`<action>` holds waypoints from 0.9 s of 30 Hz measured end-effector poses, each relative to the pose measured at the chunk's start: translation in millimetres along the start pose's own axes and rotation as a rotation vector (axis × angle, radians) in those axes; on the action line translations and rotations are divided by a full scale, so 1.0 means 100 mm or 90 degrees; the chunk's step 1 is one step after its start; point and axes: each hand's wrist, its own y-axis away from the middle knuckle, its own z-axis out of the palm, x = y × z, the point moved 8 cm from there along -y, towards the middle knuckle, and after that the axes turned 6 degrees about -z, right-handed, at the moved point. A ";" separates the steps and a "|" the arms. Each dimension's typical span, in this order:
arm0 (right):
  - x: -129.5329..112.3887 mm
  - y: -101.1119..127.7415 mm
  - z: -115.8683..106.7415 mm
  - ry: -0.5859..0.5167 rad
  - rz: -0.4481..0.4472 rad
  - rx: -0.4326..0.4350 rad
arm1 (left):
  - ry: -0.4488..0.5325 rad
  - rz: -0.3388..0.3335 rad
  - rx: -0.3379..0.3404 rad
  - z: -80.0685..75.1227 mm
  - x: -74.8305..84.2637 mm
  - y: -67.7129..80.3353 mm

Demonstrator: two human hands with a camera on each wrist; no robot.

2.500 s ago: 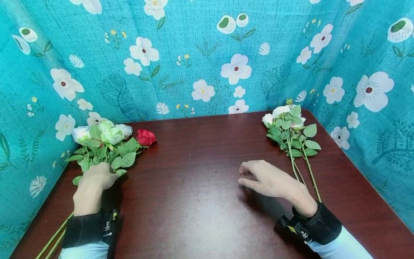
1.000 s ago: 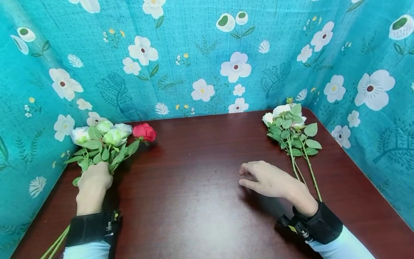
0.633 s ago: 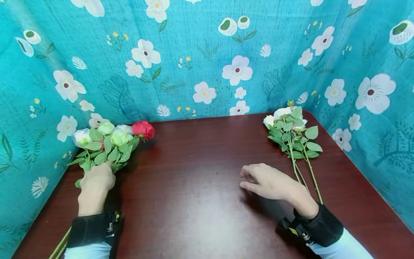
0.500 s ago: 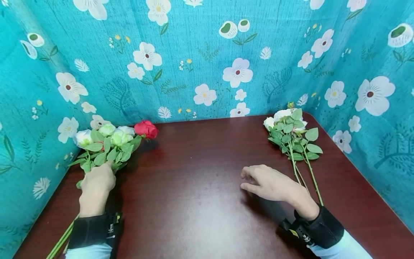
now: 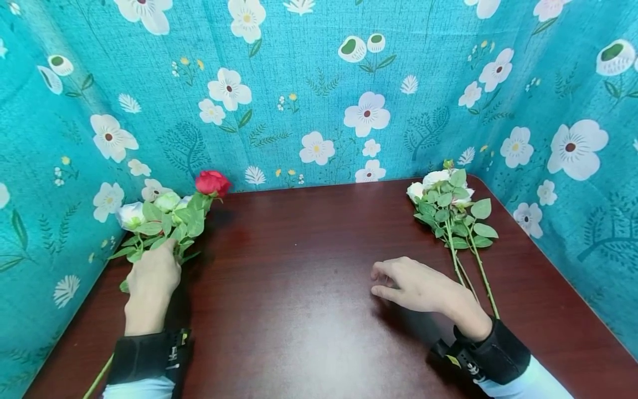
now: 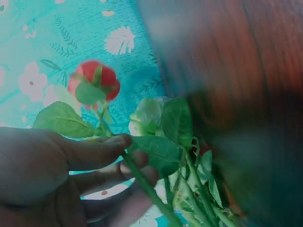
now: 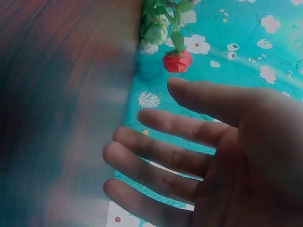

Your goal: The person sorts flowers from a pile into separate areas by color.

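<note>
My left hand (image 5: 153, 280) pinches the green stem (image 6: 142, 182) of a red rose (image 5: 212, 183) between thumb and fingers. In the left wrist view the rose's bloom (image 6: 94, 82) stands up beyond the thumb, with leaves just below it. Close beside and behind lie pale green-white flowers (image 5: 130, 215) with leafy stems, partly hidden by the hand. My right hand (image 5: 418, 284) is held over the right half of the table, holding nothing. Its fingers are relaxed and spread apart in the right wrist view.
A bunch of white roses (image 5: 436, 178) lies at the back right of the dark wooden table (image 5: 294, 310), stems toward the right forearm. A turquoise floral cloth (image 5: 299, 83) hangs along the back and both sides.
The red rose has come up and a little left as my left hand grips its stem, rising above the pale flowers. My right hand has stayed in place. The head view has shifted slightly.
</note>
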 end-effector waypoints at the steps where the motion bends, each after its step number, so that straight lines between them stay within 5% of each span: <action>1: -0.01 0.00 0.01 -0.004 -0.004 -0.006 | 0.005 0.008 0.017 -0.02 0.02 0.01; 12: -0.02 -0.02 0.09 0.028 -0.024 -0.038 | 0.048 0.042 0.106 -0.17 0.17 0.14; 27: 0.09 -0.02 0.30 0.084 0.053 -0.108 | 0.083 0.100 0.211 -0.43 0.51 0.42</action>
